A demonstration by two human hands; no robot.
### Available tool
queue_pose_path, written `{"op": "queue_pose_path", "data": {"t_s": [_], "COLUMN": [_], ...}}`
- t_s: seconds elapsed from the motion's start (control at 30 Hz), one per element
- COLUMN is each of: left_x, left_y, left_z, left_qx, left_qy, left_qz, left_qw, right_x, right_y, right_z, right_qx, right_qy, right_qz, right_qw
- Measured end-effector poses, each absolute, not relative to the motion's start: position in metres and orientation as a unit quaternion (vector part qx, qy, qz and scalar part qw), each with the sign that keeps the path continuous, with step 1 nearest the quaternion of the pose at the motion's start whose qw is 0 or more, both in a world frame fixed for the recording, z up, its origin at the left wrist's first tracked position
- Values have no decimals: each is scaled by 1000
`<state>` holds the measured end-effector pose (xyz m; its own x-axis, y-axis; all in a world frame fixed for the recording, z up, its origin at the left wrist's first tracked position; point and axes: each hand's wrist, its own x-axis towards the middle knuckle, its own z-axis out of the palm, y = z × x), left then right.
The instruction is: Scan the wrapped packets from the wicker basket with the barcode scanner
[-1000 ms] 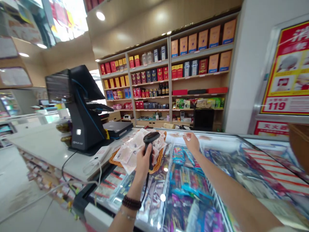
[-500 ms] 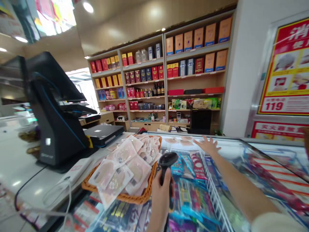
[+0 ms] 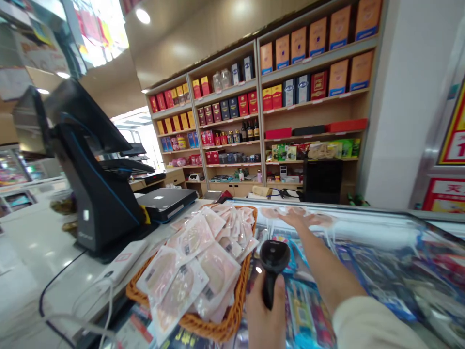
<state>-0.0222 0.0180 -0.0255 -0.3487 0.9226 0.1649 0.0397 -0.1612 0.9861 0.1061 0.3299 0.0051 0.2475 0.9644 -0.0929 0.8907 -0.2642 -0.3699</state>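
My left hand point(image 3: 267, 310) is wrapped round the handle of a black barcode scanner point(image 3: 275, 257), its head pointing up and forward. Out over the glass top, my right hand point(image 3: 293, 218) reaches with fingers stretched out, at the middle of a short row of flat clear packets. One packet point(image 3: 269, 213) lies to its left and another packet point(image 3: 322, 220) to its right; the middle one is partly covered by the fingers. Beside the scanner stands an orange wicker basket point(image 3: 218, 329) heaped with similar packets point(image 3: 189, 242).
A black checkout terminal point(image 3: 105, 194) and a flat black device point(image 3: 167, 201) stand left on the white counter point(image 3: 32, 252). Cables point(image 3: 78, 310) run along its front. Colourful packaged goods point(image 3: 305, 310) lie beneath the glass. Shelves point(image 3: 316, 104) of boxes and bottles line the back.
My right hand has moved left onto the packets. The scanner has moved right and lower, and its head faces me more. The view has turned left.
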Motion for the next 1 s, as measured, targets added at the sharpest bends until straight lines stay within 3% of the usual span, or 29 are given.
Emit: {"op": "queue_pose_path", "data": {"t_s": [0.53, 0.77, 1.0], "left_x": [-11, -12, -17], "left_y": [4, 0, -2], "left_z": [1, 7, 8], "left_qx": [516, 512, 497], "left_qy": [499, 470, 464], "left_qz": [620, 629, 633], "left_qw": [317, 349, 370], "right_x": [217, 214, 209], "right_y": [161, 110, 108], "right_z": [-6, -13, -16], "right_qx": [-671, -652, -599], "right_qy": [-728, -746, -740], "right_qz": [94, 38, 88], "right_qw": [104, 127, 294]}}
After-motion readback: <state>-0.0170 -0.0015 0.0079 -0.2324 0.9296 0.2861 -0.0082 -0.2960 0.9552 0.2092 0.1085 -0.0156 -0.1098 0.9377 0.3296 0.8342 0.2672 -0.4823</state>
